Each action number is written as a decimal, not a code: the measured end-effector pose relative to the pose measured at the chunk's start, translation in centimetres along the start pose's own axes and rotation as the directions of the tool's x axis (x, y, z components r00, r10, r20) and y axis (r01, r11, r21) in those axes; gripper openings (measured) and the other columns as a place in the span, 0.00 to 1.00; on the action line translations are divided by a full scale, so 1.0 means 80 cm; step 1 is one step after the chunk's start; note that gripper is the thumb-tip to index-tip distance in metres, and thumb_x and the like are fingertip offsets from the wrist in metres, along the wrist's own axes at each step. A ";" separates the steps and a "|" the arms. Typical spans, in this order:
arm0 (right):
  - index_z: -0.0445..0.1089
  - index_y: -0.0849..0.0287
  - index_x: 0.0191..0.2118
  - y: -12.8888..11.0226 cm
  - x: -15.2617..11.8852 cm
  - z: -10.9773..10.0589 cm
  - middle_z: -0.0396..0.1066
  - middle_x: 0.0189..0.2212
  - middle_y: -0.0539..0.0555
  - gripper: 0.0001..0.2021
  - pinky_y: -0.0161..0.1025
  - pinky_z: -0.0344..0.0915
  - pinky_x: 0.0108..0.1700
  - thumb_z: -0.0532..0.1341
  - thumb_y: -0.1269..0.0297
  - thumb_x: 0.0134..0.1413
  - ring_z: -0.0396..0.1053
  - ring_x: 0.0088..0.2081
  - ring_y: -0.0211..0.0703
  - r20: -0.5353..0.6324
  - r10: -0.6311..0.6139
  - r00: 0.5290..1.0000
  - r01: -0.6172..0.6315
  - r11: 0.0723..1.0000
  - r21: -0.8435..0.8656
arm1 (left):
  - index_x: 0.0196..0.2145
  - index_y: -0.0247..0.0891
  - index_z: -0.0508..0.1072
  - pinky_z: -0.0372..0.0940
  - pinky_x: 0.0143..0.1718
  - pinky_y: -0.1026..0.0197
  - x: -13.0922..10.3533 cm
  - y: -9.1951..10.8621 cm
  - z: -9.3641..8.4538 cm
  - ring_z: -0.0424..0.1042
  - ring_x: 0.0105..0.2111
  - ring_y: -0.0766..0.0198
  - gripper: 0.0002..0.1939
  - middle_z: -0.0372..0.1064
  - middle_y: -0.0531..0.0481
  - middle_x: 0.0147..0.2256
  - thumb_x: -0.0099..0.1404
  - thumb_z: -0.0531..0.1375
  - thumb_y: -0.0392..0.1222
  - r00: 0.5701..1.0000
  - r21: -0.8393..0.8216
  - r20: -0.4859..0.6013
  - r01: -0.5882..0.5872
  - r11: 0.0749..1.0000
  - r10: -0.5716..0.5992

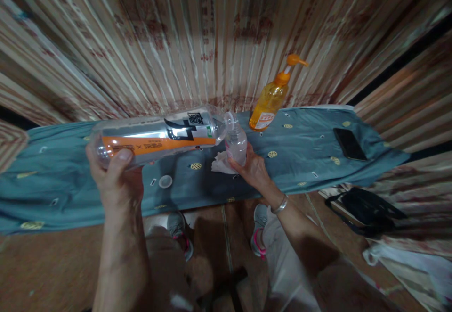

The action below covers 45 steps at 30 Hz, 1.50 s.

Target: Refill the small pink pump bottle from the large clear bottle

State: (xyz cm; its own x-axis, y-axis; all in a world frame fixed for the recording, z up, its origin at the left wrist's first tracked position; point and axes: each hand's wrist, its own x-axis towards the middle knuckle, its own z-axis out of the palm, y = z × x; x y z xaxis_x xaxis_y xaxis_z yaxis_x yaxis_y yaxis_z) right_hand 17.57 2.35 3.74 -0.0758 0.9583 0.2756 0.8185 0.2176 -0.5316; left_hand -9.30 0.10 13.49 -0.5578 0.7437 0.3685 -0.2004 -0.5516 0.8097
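My left hand (118, 170) is wrapped round the lower end of a large clear plastic bottle (155, 137) with an orange and silver label. The bottle lies nearly level in the air, its neck pointing right. Its mouth meets the top of a small clear bottle (237, 144), which my right hand (252, 163) grips from the right. Whether liquid flows between the two cannot be made out. Beneath the small bottle lies a crumpled whitish tissue (222, 162). A round translucent lid (165, 181) rests on the cloth between my hands.
An orange pump bottle (268, 102) stands toward the back of the narrow table with its teal patterned cloth (303, 142). A black phone (349, 144) lies at the right. Pleated curtains (190, 43) hang behind, and a dark bag (367, 210) sits on the floor at right.
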 end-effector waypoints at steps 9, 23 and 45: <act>0.55 0.68 0.60 -0.004 0.000 0.001 0.77 0.42 0.68 0.35 0.48 0.71 0.41 0.62 0.49 0.55 0.77 0.41 0.58 -0.014 0.025 1.000 -0.025 1.000 -0.004 | 0.33 0.44 0.73 0.72 0.32 0.48 -0.001 0.000 0.002 0.68 0.26 0.64 0.22 0.68 0.57 0.31 0.35 0.68 0.37 1.000 0.027 0.010 -0.020 0.999 0.020; 0.55 0.71 0.60 0.005 0.000 0.007 0.77 0.42 0.69 0.38 0.47 0.72 0.40 0.59 0.44 0.56 0.77 0.41 0.58 -0.054 -0.020 0.998 0.019 1.000 -0.025 | 0.32 0.43 0.70 0.72 0.28 0.51 0.000 0.000 0.003 0.67 0.27 0.63 0.22 0.66 0.56 0.31 0.35 0.68 0.39 0.999 0.055 0.024 -0.036 0.998 0.035; 0.55 0.69 0.60 0.001 0.001 0.003 0.77 0.41 0.67 0.36 0.44 0.71 0.39 0.59 0.44 0.56 0.77 0.40 0.56 -0.038 -0.021 0.999 0.019 0.999 -0.042 | 0.34 0.45 0.72 0.72 0.32 0.45 -0.002 0.003 0.007 0.66 0.27 0.64 0.22 0.66 0.56 0.32 0.36 0.69 0.40 0.998 0.064 0.056 -0.041 0.997 0.038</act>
State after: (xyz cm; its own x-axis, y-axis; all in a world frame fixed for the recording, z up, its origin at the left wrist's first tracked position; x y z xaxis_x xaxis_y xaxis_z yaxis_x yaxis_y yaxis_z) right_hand 17.47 2.45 3.52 -0.0712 0.9458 0.3168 0.8402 0.2281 -0.4919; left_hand -8.85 0.06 13.87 -0.5187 0.7426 0.4238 -0.1253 -0.5563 0.8215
